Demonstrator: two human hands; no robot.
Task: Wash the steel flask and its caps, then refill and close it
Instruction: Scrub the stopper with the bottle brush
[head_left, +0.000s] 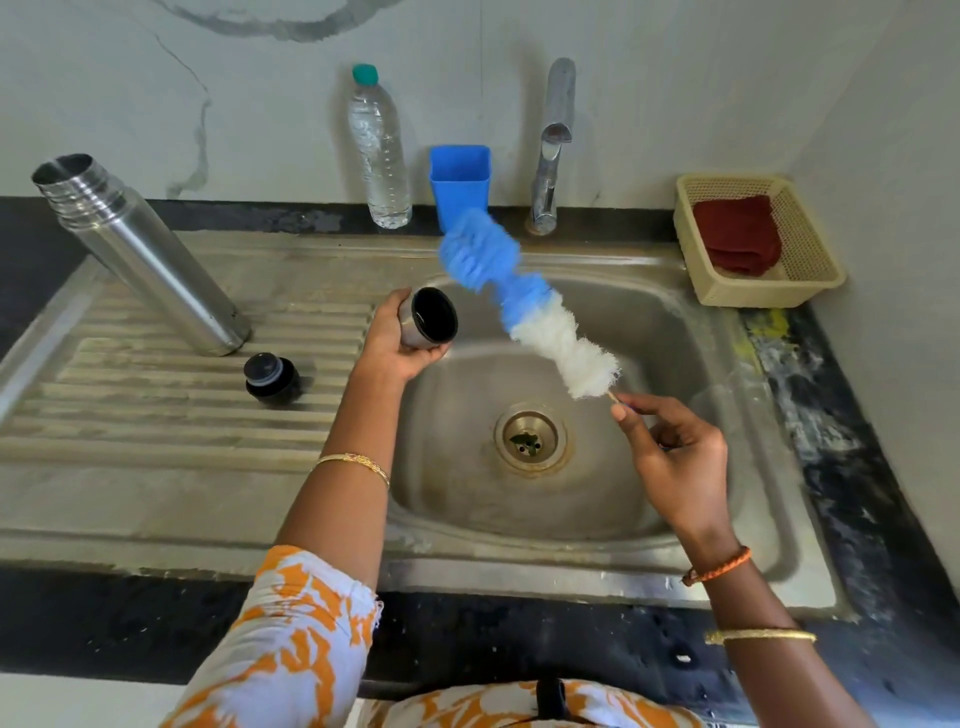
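Two hands are working over the sink (701, 332). The flask (140, 254) is standing on the ribbed drainboard (156, 415) at the left, its long body going from a base near the sink up to an open mouth at the far left. The left hand (400, 343) is holding the steel cap (428, 318) with curled fingers, its dark opening facing right. The right hand (670, 447) is pinching the thin end of the brush (524, 306), which is slanting up toward a blue cup (460, 179). A black stopper (271, 378) is sitting just beside the flask. The basin below both hands is open.
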